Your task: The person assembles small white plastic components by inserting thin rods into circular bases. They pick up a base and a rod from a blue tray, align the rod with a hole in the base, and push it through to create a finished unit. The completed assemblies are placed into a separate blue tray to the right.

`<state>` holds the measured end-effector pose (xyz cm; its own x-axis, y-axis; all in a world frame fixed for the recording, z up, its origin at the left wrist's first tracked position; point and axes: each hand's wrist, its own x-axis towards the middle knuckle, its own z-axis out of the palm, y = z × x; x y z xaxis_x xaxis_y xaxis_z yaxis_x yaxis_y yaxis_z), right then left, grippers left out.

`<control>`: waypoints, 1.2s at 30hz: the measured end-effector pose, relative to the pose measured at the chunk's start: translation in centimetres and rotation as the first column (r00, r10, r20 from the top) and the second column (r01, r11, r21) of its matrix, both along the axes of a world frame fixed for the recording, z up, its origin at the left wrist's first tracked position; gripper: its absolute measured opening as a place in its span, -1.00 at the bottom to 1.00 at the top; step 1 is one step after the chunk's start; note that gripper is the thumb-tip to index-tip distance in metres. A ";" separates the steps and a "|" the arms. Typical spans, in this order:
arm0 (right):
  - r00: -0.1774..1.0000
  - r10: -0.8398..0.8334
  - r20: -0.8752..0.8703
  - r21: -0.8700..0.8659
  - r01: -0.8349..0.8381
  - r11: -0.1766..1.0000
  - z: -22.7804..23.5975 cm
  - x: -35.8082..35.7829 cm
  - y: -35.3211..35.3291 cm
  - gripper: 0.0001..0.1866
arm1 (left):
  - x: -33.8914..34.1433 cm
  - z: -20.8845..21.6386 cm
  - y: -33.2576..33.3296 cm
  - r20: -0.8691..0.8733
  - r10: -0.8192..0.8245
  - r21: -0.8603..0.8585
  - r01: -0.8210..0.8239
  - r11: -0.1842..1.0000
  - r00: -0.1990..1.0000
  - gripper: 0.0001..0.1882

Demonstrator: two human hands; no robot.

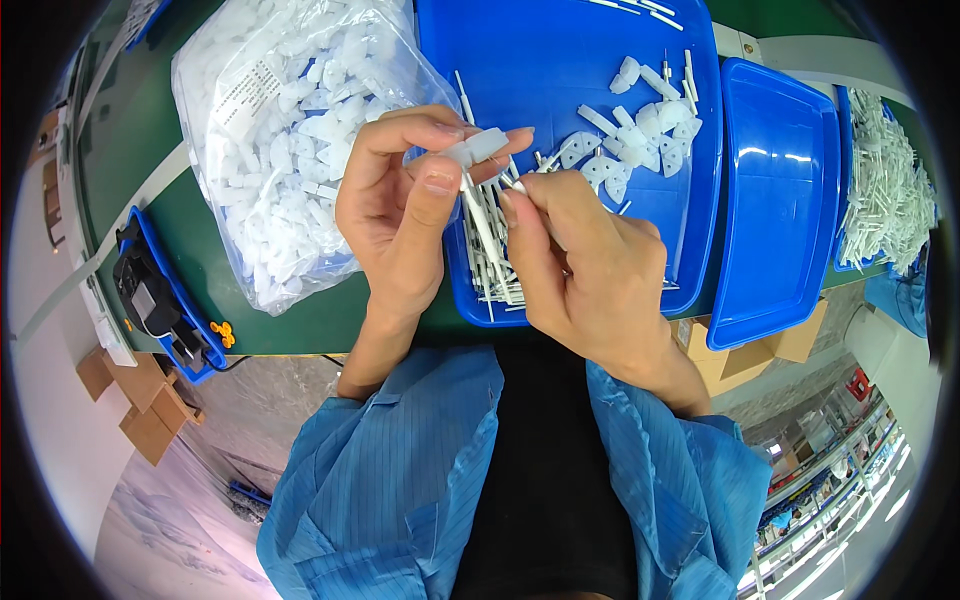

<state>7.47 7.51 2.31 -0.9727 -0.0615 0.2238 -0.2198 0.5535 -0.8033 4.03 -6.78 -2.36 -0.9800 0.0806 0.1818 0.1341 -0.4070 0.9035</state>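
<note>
Left hand upright, pinching white piece; right hand curled inward

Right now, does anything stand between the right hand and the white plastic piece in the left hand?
Nothing visible does. The right hand is pinched close to the white plastic piece in the left hand; only a small open gap separates them, with the blue tray showing behind.

- Assembly workshop, shown by a green workbench.
- Beneath the fingers: blue parts tray.
- Left of them: bulk bag of white pieces.
- Far right: heaped rods.
</note>
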 end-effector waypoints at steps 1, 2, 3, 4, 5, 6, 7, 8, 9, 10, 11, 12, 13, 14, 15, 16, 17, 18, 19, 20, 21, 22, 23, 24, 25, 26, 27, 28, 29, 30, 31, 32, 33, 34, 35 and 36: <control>1.000 -0.013 -0.024 0.021 0.014 1.000 0.0 0.0 0.0 -0.94 | 0.0 0.0 0.1 -0.019 -0.020 0.014 0.021 1.000 1.000 -0.76; 1.000 0.002 0.013 0.024 -0.003 1.000 0.0 0.1 0.1 -0.94 | 0.1 0.0 0.0 -0.019 -0.032 0.031 0.032 0.999 0.999 -0.78; 0.999 0.018 0.049 0.026 -0.019 0.999 0.0 0.2 0.2 -0.93 | 0.1 -0.1 -0.1 -0.019 -0.043 0.049 0.044 0.998 0.999 -0.80; 0.996 0.033 0.086 0.025 -0.035 0.999 0.0 0.3 0.4 -0.92 | 0.1 -0.1 -0.3 -0.018 -0.055 0.065 0.056 0.996 0.998 -0.80; 0.996 0.023 0.082 -0.004 -0.023 1.000 0.1 0.2 0.3 -0.92 | -0.1 0.0 -0.5 -0.084 -0.057 -0.017 0.055 0.998 0.995 -0.79; 0.997 0.013 0.078 -0.034 -0.010 0.999 0.2 0.1 0.1 -0.91 | -0.3 0.0 -0.7 -0.149 -0.063 -0.098 0.049 0.994 0.987 -0.78; 0.997 0.003 0.076 -0.062 0.002 0.998 0.2 0.0 0.1 -0.90 | -0.3 -0.1 -0.9 -0.211 -0.075 -0.176 0.037 0.984 0.975 -0.77; 0.996 0.033 0.081 -0.046 -0.029 0.999 0.1 0.0 0.2 -0.91 | -0.2 0.1 -0.8 -0.191 -0.069 -0.153 0.039 0.987 0.979 -0.75; 0.994 0.063 0.087 -0.031 -0.060 0.998 -0.2 -0.1 0.5 -0.91 | 0.0 0.4 -0.8 -0.170 -0.063 -0.131 0.041 0.991 0.983 -0.72; 0.992 0.091 0.091 -0.016 -0.090 0.996 -0.3 -0.2 0.7 -0.90 | 0.0 0.6 -0.8 -0.152 -0.060 -0.109 0.044 0.993 0.986 -0.70; 0.978 0.133 0.163 -0.206 -0.098 0.974 -0.4 -0.4 0.8 -0.90 | -0.1 0.5 -0.9 -0.130 -0.071 -0.074 0.062 0.995 0.989 -0.69; 0.956 0.187 0.225 -0.390 -0.088 0.917 -0.5 -0.5 0.9 -0.89 | -0.2 0.3 -1.2 -0.108 -0.082 -0.038 0.079 0.996 0.991 -0.67; 0.928 0.251 0.273 -0.557 -0.060 0.828 -0.5 -0.6 1.0 -0.87 | -0.2 0.2 -1.3 -0.086 -0.094 0.000 0.094 0.996 0.992 -0.66; 0.904 0.313 0.292 -0.653 -0.050 0.755 -0.6 -0.4 1.0 -0.86 | -0.1 0.2 -1.1 -0.079 -0.079 0.031 0.082 0.996 0.994 -0.66; 0.877 0.375 0.302 -0.740 -0.033 0.672 -0.9 -0.2 1.1 -0.84 | 0.2 0.3 -0.9 -0.072 -0.065 0.062 0.069 0.996 0.995 -0.65; 0.874 0.388 0.291 -0.751 -0.042 0.659 -0.9 -0.1 1.2 -0.84 | 0.4 0.4 -0.8 -0.064 -0.051 0.090 0.056 0.994 0.997 -0.65; 0.872 0.402 0.279 -0.762 -0.053 0.645 -1.0 -0.2 1.2 -0.83 | 0.3 0.4 -0.8 -0.065 -0.059 0.091 0.065 0.994 0.996 -0.65; 0.895 0.367 0.253 -0.699 -0.093 0.709 -0.9 -0.4 1.3 -0.83 | 0.2 0.4 -0.9 -0.066 -0.068 0.093 0.074 0.993 0.995 -0.65; 0.916 0.333 0.223 -0.628 -0.126 0.768 -0.8 -0.5 1.3 -0.82 | 0.0 0.4 -0.9 -0.066 -0.077 0.095 0.084 0.992 0.995 -0.66; 0.909 0.346 0.232 -0.653 -0.118 0.748 -0.9 -0.5 1.3 -0.82 | -0.2 0.4 -1.0 -0.083 -0.099 0.107 0.107 0.988 0.992 -0.66; 0.901 0.360 0.241 -0.678 -0.109 0.727 -1.1 -0.4 1.2 -0.82 | -0.2 0.3 -0.9 -0.079 -0.111 0.140 0.122 0.983 0.991 -0.66; 0.893 0.375 0.249 -0.702 -0.101 0.705 -1.3 -0.3 1.2 -0.82 | -0.2 0.3 -0.9 -0.076 -0.122 0.172 0.133 0.976 0.990 -0.66; 0.884 0.382 0.269 -0.715 -0.082 0.694 -1.0 -0.3 1.2 -0.82 | -0.2 0.3 -1.0 -0.072 -0.132 0.205 0.145 0.968 0.989 -0.66; 0.874 0.390 0.290 -0.728 -0.063 0.683 -0.6 -0.3 1.4 -0.82 | -0.1 0.2 -1.0 -0.075 -0.116 0.169 0.127 0.977 0.990 -0.67; 0.875 0.389 0.288 -0.728 -0.064 0.683 -0.6 -0.3 1.4 -0.82 | -0.1 0.2 -1.0 -0.079 -0.099 0.132 0.109 0.985 0.992 -0.67; 0.876 0.388 0.287 -0.728 -0.064 0.683 -0.5 -0.3 1.4 -0.82 | -0.1 0.2 -1.1 -0.084 -0.083 0.095 0.091 0.991 0.993 -0.68; 0.887 0.378 0.266 -0.715 -0.082 0.695 -0.6 -0.2 1.3 -0.82 | -0.2 0.1 -1.2 -0.087 -0.103 0.119 0.113 0.986 0.991 -0.69; 0.897 0.367 0.244 -0.699 -0.100 0.708 -0.7 -0.2 1.2 -0.82 | -0.3 -0.2 -1.4 -0.091 -0.124 0.145 0.136 0.980 0.988 -0.69; 0.871 0.412 0.267 -0.772 -0.062 0.632 -0.8 -0.2 1.3 -0.82 | -0.2 -0.1 -1.4 -0.092 -0.127 0.140 0.139 0.980 0.988 -0.70; 0.842 0.459 0.284 -0.834 -0.019 0.551 -0.8 -0.2 1.3 -0.83 | -0.2 -0.1 -1.4 -0.094 -0.130 0.134 0.142 0.981 0.987 -0.71; 0.830 0.478 0.288 -0.858 0.002 0.513 -0.8 -0.2 1.4 -0.84 | -0.1 0.2 -1.4 -0.092 -0.114 0.096 0.122 0.988 0.989 -0.71; 0.818 0.496 0.292 -0.880 0.026 0.474 -0.8 -0.2 1.4 -0.84 | -0.1 0.5 -1.4 -0.091 -0.097 0.058 0.103 0.993 0.991 -0.72; 0.825 0.485 0.290 -0.874 0.022 0.485 -0.7 -0.1 1.4 -0.85 | -0.2 0.6 -1.4 -0.117 -0.092 0.033 0.097 0.995 0.989 -0.72; 0.870 0.415 0.266 -0.802 -0.039 0.596 -0.7 0.0 1.3 -0.85 | -0.2 0.7 -1.4 -0.142 -0.087 0.007 0.089 0.996 0.986 -0.71; 0.911 0.338 0.237 -0.708 -0.076 0.702 -0.6 0.1 1.3 -0.85 | -0.2 0.9 -1.4 -0.171 -0.080 -0.027 0.076 0.997 0.982 -0.70; 0.967 0.213 0.141 -0.485 -0.120 0.866 -0.4 0.2 1.1 -0.84 | -0.2 1.0 -1.5 -0.202 -0.072 -0.059 0.062 0.996 0.977 -0.70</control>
